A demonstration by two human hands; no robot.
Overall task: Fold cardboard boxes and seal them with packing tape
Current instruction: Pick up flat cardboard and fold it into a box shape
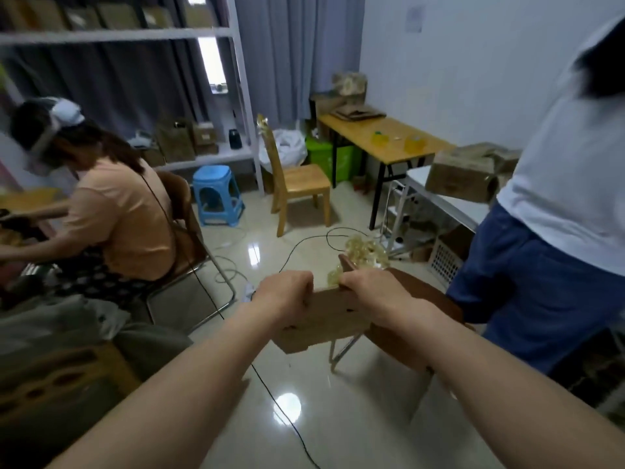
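We hold a small brown corrugated cardboard box [318, 319] out in front of us, in the air above the glossy pale tiled floor [304, 418], with both arms stretched forward. Our left hand [284, 294] has its fingers curled over the box's top left edge, knuckles up, gripping the panel; the fingertips go down behind the cardboard, so we cannot see how deep they reach. Our right hand [375, 292] grips the top edge just to the right of it, fingers wrapped over the rim beside a raised brown flap [348, 264] that stands just beyond the knuckles. A crumpled wad of yellowish clear packing tape [367, 252] sits just past the fingers of the right hand; whether it clings to the flap or lies behind it we cannot tell.

We judge that we are at the folding step: the box is gripped at its open top and the flaps are not yet laid flat. Next we would need to press the flap down level with the rim and hold it there with one hand. A yellow roll of packing tape [414, 142] lies on the wooden table [389, 154], well away from our fingers, so sealing calls for a reach
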